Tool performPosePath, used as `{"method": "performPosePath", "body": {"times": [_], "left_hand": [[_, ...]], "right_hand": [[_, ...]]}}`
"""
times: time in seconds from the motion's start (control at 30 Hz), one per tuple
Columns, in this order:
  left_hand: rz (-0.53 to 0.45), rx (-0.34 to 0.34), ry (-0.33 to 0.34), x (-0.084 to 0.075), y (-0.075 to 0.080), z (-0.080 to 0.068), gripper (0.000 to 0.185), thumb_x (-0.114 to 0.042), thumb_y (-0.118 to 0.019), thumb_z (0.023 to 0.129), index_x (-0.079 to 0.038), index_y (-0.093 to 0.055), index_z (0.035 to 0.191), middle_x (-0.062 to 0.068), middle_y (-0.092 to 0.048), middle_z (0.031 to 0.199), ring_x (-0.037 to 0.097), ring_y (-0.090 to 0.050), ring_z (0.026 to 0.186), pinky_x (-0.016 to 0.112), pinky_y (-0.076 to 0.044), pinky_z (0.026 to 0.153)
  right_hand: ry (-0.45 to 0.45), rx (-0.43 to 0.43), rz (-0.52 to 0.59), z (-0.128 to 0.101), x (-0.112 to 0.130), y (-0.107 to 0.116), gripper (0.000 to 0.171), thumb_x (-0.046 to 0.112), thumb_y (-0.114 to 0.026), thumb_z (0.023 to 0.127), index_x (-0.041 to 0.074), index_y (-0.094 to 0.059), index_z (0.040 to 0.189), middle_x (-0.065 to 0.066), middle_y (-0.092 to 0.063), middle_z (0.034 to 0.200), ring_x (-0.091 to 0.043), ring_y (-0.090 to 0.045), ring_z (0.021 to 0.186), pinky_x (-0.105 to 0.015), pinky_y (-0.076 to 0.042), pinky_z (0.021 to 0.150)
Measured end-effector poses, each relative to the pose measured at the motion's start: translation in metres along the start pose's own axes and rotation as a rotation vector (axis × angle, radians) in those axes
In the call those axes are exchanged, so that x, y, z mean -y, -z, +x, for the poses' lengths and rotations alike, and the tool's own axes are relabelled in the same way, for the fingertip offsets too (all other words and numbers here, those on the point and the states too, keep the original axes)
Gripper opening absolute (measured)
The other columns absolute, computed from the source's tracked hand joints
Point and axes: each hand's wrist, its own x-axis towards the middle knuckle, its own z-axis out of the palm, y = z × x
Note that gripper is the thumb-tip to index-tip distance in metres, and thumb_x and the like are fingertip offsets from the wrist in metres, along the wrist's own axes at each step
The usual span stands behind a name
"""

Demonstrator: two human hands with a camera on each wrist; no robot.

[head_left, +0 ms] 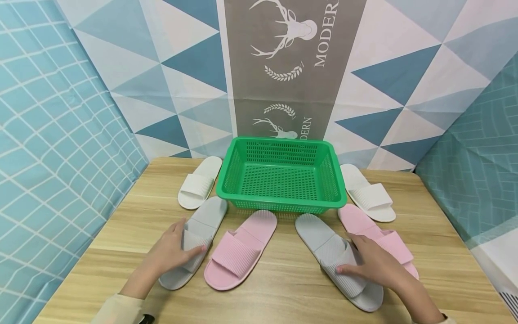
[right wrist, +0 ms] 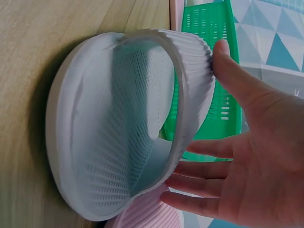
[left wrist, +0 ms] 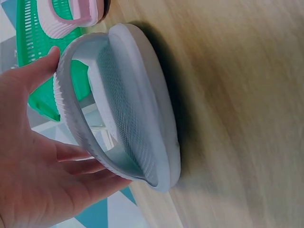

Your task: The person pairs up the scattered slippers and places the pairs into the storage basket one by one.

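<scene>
Two grey slippers lie on the wooden table (head_left: 283, 288), one at the left (head_left: 202, 225) and one at the right (head_left: 319, 238). My left hand (head_left: 188, 238) rests on the left slipper's ribbed strap (left wrist: 64, 109), thumb on one edge and straight fingers (left wrist: 95, 168) along the other. My right hand (head_left: 348, 254) lies likewise over the right grey slipper (right wrist: 109, 142), its thumb touching the top of the strap (right wrist: 194, 61). Both slippers sit flat on the table. A green mesh basket (head_left: 283, 202) stands empty behind them.
A pink slipper (head_left: 243, 254) lies between the grey ones, and another pink slipper (head_left: 380, 238) lies close beside my right hand. White slippers (head_left: 200, 182) (head_left: 368, 193) flank the basket. Patterned walls close in on three sides.
</scene>
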Motion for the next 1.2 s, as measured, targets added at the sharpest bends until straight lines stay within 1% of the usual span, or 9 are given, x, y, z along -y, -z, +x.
{"method": "performPosePath", "body": {"times": [0.13, 0.2, 0.33, 0.53, 0.83, 0.97, 1.1, 1.2], "left_hand": [[-0.011, 0.016, 0.001, -0.001, 0.000, 0.000, 0.112, -0.059, -0.071, 0.075, 0.016, -0.023, 0.142, 0.044, -0.042, 0.132, 0.056, -0.051, 0.116, 0.062, -0.047, 0.093], [-0.005, 0.026, 0.006, -0.001, 0.000, -0.001, 0.114, -0.059, -0.072, 0.074, 0.018, -0.022, 0.142, 0.045, -0.042, 0.131, 0.055, -0.051, 0.115, 0.062, -0.047, 0.092], [0.010, 0.040, 0.021, -0.002, 0.001, -0.001, 0.118, -0.060, -0.072, 0.073, 0.021, -0.019, 0.141, 0.045, -0.042, 0.130, 0.055, -0.052, 0.115, 0.061, -0.048, 0.092], [0.027, 0.048, 0.027, -0.003, 0.002, 0.001, 0.119, -0.060, -0.072, 0.073, 0.024, -0.019, 0.139, 0.047, -0.041, 0.130, 0.056, -0.051, 0.116, 0.061, -0.047, 0.092], [0.033, 0.061, 0.031, -0.003, 0.005, -0.002, 0.117, -0.060, -0.072, 0.073, 0.023, -0.022, 0.138, 0.047, -0.043, 0.129, 0.055, -0.052, 0.114, 0.060, -0.049, 0.091], [0.022, 0.058, 0.023, 0.000, 0.004, -0.002, 0.114, -0.059, -0.074, 0.072, 0.021, -0.026, 0.138, 0.043, -0.047, 0.126, 0.050, -0.057, 0.110, 0.058, -0.051, 0.088], [0.003, 0.053, -0.003, 0.002, 0.003, -0.001, 0.112, -0.058, -0.076, 0.070, 0.018, -0.030, 0.138, 0.039, -0.049, 0.127, 0.046, -0.058, 0.109, 0.057, -0.051, 0.087], [-0.018, 0.050, -0.032, 0.002, 0.004, 0.000, 0.111, -0.057, -0.078, 0.069, 0.017, -0.032, 0.138, 0.038, -0.049, 0.130, 0.047, -0.056, 0.114, 0.058, -0.049, 0.091]], "right_hand": [[0.007, 0.030, 0.003, -0.002, -0.001, 0.001, 0.110, 0.069, -0.075, 0.060, -0.008, -0.047, 0.134, -0.024, -0.058, 0.128, -0.036, -0.058, 0.117, -0.051, -0.048, 0.094], [0.023, 0.034, 0.004, -0.003, 0.000, 0.000, 0.110, 0.068, -0.077, 0.058, -0.008, -0.048, 0.133, -0.024, -0.058, 0.128, -0.037, -0.057, 0.117, -0.052, -0.048, 0.095], [0.059, 0.018, -0.004, -0.002, 0.000, -0.001, 0.103, 0.063, -0.080, 0.059, -0.008, -0.052, 0.129, -0.021, -0.061, 0.124, -0.035, -0.059, 0.115, -0.051, -0.048, 0.094], [0.068, 0.011, -0.008, -0.001, 0.001, -0.002, 0.099, 0.060, -0.081, 0.060, -0.008, -0.054, 0.127, -0.020, -0.063, 0.122, -0.033, -0.060, 0.113, -0.050, -0.049, 0.092], [0.061, 0.022, 0.020, -0.001, -0.002, -0.001, 0.098, 0.061, -0.080, 0.061, -0.008, -0.055, 0.126, -0.019, -0.063, 0.122, -0.031, -0.061, 0.112, -0.048, -0.050, 0.091], [0.068, 0.015, 0.034, 0.000, -0.006, -0.002, 0.096, 0.062, -0.079, 0.062, -0.007, -0.056, 0.125, -0.016, -0.064, 0.121, -0.029, -0.062, 0.110, -0.045, -0.052, 0.090], [0.104, -0.007, 0.043, 0.000, -0.010, -0.002, 0.094, 0.062, -0.079, 0.063, -0.005, -0.057, 0.125, -0.014, -0.065, 0.120, -0.027, -0.063, 0.108, -0.042, -0.052, 0.088], [0.121, -0.017, 0.044, 0.001, -0.012, -0.003, 0.093, 0.062, -0.078, 0.063, -0.004, -0.057, 0.125, -0.012, -0.065, 0.121, -0.026, -0.063, 0.108, -0.041, -0.052, 0.088]]}}
